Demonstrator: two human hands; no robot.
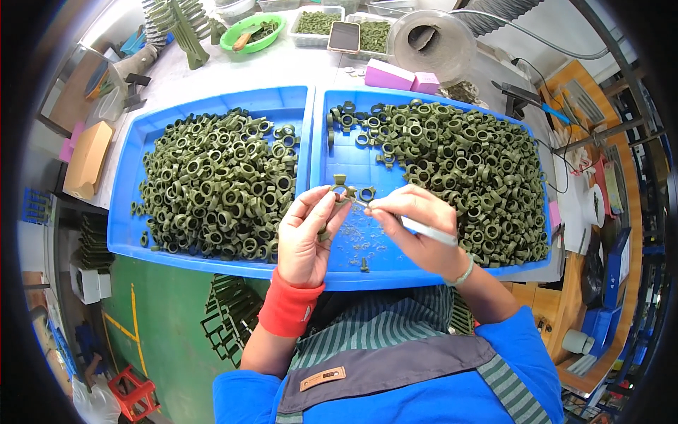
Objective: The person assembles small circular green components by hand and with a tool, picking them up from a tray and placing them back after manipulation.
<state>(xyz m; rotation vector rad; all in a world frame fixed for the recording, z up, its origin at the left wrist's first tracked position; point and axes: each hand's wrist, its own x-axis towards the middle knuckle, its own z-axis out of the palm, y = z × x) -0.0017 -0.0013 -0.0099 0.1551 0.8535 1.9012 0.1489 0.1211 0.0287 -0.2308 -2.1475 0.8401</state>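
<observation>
Olive-green plastic part (pixel 342 188), a small ring piece with lugs, sits pinched in the fingertips of the left hand (pixel 305 237), raised just over the near-left corner of the right blue tray (pixel 353 272). The right hand (pixel 417 230) is closed around a slim white-handled tool (pixel 429 229), its tip laid against the part. By my reckoning the step in hand is trimming or scraping flash off this one piece; pale shavings (pixel 360 237) lie on the tray floor right under the hands, which fits that. Beyond the hands, toward the far and right sides of the same tray, a heap of like parts (pixel 459 169) is piled; the left blue tray (pixel 152 127), touching its left wall, holds a second heap (pixel 219 187). The next move, I'd judge, calls for a steady pinch and a light, controlled stroke away from the fingers.
</observation>
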